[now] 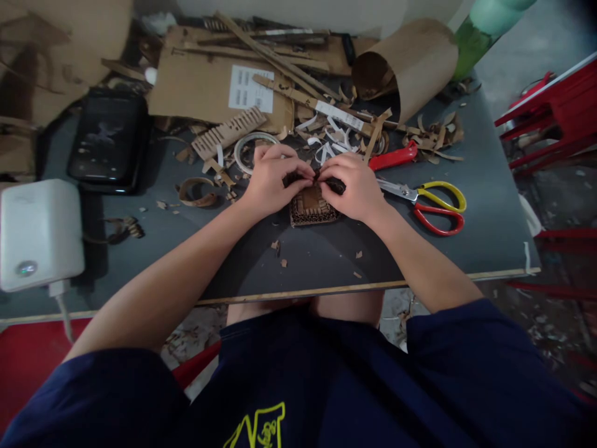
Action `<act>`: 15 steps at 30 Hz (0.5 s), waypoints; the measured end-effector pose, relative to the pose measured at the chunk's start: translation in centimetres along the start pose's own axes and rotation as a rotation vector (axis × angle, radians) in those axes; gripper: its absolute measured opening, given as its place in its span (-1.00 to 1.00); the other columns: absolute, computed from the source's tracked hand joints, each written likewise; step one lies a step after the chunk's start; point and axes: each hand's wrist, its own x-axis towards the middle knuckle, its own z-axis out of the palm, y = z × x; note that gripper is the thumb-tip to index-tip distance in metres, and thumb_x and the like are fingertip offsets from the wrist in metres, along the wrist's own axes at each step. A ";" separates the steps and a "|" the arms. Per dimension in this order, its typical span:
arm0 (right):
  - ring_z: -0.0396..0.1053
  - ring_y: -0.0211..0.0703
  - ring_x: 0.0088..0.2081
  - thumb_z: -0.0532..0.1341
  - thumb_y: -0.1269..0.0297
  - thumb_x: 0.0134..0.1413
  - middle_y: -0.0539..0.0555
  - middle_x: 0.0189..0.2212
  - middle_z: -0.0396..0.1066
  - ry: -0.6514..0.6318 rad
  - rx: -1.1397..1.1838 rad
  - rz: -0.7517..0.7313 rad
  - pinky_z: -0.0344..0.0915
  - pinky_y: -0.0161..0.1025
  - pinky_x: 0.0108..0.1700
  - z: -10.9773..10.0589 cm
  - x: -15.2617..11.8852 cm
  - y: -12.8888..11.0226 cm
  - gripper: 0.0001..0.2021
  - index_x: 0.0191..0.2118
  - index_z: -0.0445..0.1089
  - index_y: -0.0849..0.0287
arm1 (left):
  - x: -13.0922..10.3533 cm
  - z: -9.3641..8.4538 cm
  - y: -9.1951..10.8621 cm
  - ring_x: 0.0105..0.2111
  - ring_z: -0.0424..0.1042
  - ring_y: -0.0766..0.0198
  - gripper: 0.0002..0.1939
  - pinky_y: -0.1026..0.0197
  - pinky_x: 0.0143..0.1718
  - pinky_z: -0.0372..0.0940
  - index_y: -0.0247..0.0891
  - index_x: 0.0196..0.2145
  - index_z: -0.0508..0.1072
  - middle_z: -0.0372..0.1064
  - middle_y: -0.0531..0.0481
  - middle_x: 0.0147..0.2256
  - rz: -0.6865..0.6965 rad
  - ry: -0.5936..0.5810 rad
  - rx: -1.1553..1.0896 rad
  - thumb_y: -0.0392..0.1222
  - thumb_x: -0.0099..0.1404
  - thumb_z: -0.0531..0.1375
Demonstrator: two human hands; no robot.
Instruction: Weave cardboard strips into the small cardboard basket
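Note:
A small square cardboard piece point(313, 216) with a raised corrugated border lies on the dark table in front of me. My left hand point(278, 177) reaches over its far left corner, thumb and fingertips pinched together. From the other side my right hand point(351, 186) meets it, also pinching, at the far edge of the piece. Between the fingertips is a dark bit, probably of the border, too small and covered to make out fully. Scissors point(441, 205) with one yellow and one red handle lie just right of my right hand. A roll of tape point(242, 152) sits behind my left hand.
A red-handled cutter point(394, 157), paper scraps and cardboard strips point(298, 93) crowd the back. A cardboard tube point(420, 65) lies beside a green bottle point(485, 34). At left are a black device point(108, 140) and a white charger-like box point(41, 233) with a cable.

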 end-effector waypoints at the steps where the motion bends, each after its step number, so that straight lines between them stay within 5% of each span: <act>1: 0.45 0.09 -0.02 0.14 0.35 0.21 0.18 -0.15 0.53 0.000 -0.002 -0.001 0.40 0.11 0.09 0.0 0.0 0.0 -0.82 -0.28 0.52 0.14 | 0.0 0.0 0.1 -0.05 0.44 0.03 -0.84 -0.13 0.12 0.16 -0.11 -0.23 0.60 0.51 -0.05 -0.19 0.010 0.002 0.000 -0.06 0.33 0.23; 15: 0.44 0.14 0.01 0.14 0.30 0.22 0.16 -0.15 0.52 0.000 0.030 0.013 0.37 0.21 0.12 0.0 -0.1 0.0 -0.79 -0.29 0.54 0.09 | 0.3 0.2 -0.4 -0.06 0.45 0.00 -0.83 -0.11 0.11 0.21 -0.13 -0.22 0.58 0.54 -0.04 -0.27 0.007 -0.045 -0.111 -0.11 0.26 0.24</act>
